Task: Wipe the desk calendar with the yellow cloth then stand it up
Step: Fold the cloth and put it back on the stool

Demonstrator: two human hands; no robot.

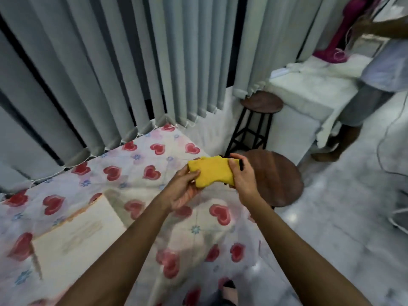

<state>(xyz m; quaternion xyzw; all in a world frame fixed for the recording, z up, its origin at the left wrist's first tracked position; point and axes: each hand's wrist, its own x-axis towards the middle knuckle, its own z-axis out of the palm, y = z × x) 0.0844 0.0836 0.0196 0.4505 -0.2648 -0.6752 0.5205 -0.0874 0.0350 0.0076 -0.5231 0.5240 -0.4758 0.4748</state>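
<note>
A folded yellow cloth (212,172) is held up between both hands, above the right edge of a table covered with a heart-print tablecloth (141,173). My left hand (183,191) pinches its left end and my right hand (242,175) grips its right end. A small black thing (241,165) shows behind the cloth at my right fingers; I cannot tell what it is. A cream rectangular card, apparently the desk calendar (75,235), lies flat on the tablecloth at lower left, blurred and apart from both hands.
A round dark wooden stool (280,180) stands just right of the table, under my right hand. A taller stool (261,103) stands behind it by the grey vertical blinds (110,62). Another person (379,85) stands at far right beside a white padded bench (309,91).
</note>
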